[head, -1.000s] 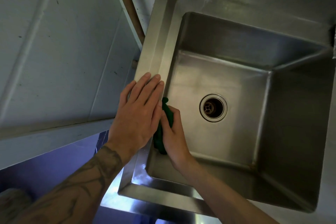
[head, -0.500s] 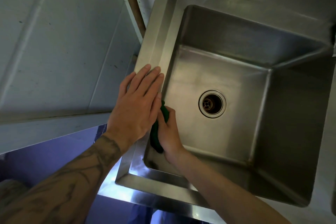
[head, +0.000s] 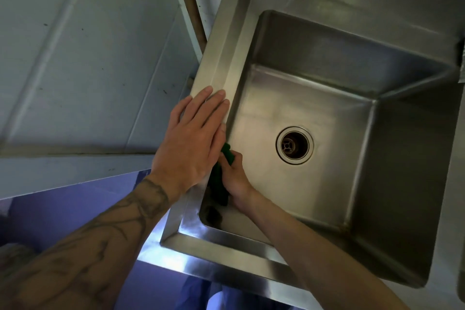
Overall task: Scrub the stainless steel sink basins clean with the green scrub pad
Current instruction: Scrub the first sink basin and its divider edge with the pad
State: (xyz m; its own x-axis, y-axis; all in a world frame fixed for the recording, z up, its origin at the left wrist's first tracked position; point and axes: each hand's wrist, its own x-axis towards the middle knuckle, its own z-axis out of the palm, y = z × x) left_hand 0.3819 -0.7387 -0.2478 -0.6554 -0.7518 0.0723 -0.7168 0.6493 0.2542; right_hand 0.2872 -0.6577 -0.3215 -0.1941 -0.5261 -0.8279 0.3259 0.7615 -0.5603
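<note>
Right hand [head: 235,178], gripping green scrub pad [head: 218,184], is edging along basin wall [head: 235,118] left of drain [head: 295,145]; left hand [head: 191,141], flat, is still bracing; scrubbing is progressing

A pale panelled wall [head: 88,58] (flecked with dark specks) meets a brown pipe [head: 190,7]; the floor [head: 63,205] below glows bluish-purple.
</note>
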